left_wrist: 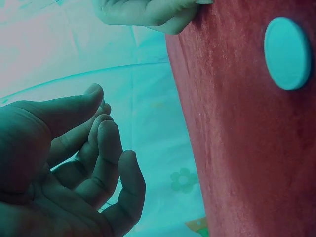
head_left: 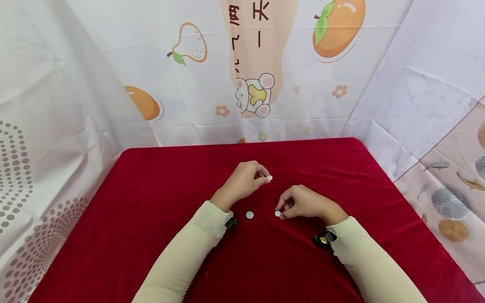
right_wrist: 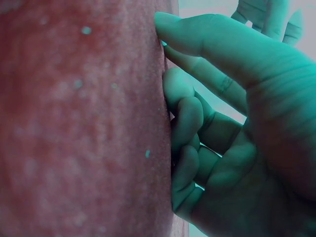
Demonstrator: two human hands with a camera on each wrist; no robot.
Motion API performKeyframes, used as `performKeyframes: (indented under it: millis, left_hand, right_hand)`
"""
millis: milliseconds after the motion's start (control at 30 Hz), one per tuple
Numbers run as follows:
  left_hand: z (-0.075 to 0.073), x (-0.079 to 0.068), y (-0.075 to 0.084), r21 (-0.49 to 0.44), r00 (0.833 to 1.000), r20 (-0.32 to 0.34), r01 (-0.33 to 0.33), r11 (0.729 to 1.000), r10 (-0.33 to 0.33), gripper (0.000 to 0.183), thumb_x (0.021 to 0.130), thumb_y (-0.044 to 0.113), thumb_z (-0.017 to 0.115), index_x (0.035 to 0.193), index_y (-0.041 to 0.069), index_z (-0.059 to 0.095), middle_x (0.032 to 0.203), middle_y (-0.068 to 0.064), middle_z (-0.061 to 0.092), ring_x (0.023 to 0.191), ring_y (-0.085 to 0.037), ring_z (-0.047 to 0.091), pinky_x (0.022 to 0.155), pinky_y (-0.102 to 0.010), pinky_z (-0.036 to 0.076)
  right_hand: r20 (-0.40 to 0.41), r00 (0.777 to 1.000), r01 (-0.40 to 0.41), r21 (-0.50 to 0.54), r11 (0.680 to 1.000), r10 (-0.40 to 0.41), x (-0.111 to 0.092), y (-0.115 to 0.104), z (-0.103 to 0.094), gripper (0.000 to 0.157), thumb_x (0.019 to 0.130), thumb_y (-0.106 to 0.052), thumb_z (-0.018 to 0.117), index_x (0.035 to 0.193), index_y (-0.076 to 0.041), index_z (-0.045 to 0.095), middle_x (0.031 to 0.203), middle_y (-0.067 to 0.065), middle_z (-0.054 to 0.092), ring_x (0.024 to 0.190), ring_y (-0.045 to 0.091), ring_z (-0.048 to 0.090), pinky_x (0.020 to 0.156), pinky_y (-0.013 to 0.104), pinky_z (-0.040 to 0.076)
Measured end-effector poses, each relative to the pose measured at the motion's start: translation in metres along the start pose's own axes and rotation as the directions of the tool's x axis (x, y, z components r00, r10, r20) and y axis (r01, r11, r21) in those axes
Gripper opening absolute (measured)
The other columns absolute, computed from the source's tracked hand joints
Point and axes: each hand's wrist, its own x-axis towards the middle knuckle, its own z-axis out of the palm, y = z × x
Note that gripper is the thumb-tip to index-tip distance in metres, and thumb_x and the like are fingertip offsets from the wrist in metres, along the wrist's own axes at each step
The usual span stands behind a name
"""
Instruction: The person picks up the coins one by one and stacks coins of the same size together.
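Note:
My left hand (head_left: 247, 179) pinches a small white disc (head_left: 269, 178) between thumb and fingertips, raised above the red cloth. In the left wrist view the left hand (left_wrist: 84, 163) hides that disc almost fully. Closer to me, my right hand (head_left: 305, 203) has thumb and index finger on a second white disc (head_left: 278, 213) at the cloth. Only a sliver of this disc (right_wrist: 164, 43) shows beneath the right thumb in the right wrist view. Between the forearms a third white disc (head_left: 249, 215) lies flat on the cloth. Beside the left cuff, another white disc (head_left: 230, 213) is partly covered.
A red velvet cloth (head_left: 170, 181) covers the table, with slight wrinkles at right. White printed curtains (head_left: 204, 84) hang behind and at both sides. Black wrist cameras (head_left: 323, 239) sit at both cuffs.

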Motion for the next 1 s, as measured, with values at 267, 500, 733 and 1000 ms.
performKeyframes:
  millis: [267,500,733,1000]
  left_hand:
    - [-0.003,-0.011,0.000,-0.027,0.999,-0.028,-0.027,0.999,0.027,0.012,0.097,0.029,0.075,0.099,0.018,0.079,0.088,0.008,0.064,0.080,-0.010,0.061,0.072,-0.026,0.054]
    - [0.002,-0.013,0.000,-0.033,1.000,0.011,-0.005,0.999,0.005,0.011,0.097,0.028,0.075,0.100,0.018,0.079,0.089,0.009,0.064,0.080,-0.010,0.061,0.070,-0.025,0.054]
    - [0.011,-0.013,-0.001,-0.041,0.998,0.069,0.015,0.999,-0.012,0.010,0.096,0.026,0.076,0.099,0.017,0.079,0.088,0.008,0.066,0.077,-0.010,0.062,0.068,-0.025,0.054]
    - [0.021,-0.012,0.000,0.014,0.993,0.120,-0.002,1.000,0.000,0.008,0.094,0.026,0.079,0.096,0.018,0.080,0.077,0.012,0.068,0.068,-0.009,0.060,0.063,-0.023,0.051]
  right_hand:
    - [0.008,1.000,-0.004,0.009,1.000,0.004,0.002,-0.004,-0.001,0.012,0.084,-0.023,0.088,0.092,-0.029,0.081,0.072,-0.009,0.070,0.064,0.010,0.062,0.060,0.024,0.052]
    - [0.002,1.000,-0.006,-0.002,1.000,0.006,0.000,-0.002,0.000,0.012,0.084,-0.022,0.088,0.092,-0.028,0.081,0.071,-0.009,0.069,0.064,0.009,0.062,0.060,0.024,0.052]
    - [0.014,1.000,-0.016,-0.003,1.000,0.016,0.000,-0.003,0.000,0.015,0.084,-0.018,0.086,0.094,-0.028,0.082,0.071,-0.010,0.069,0.064,0.007,0.061,0.060,0.023,0.052]
    - [0.002,1.000,-0.007,-0.014,1.000,0.007,0.000,-0.003,-0.002,0.021,0.085,-0.009,0.081,0.094,-0.028,0.082,0.070,-0.011,0.068,0.062,0.005,0.057,0.059,0.022,0.050]
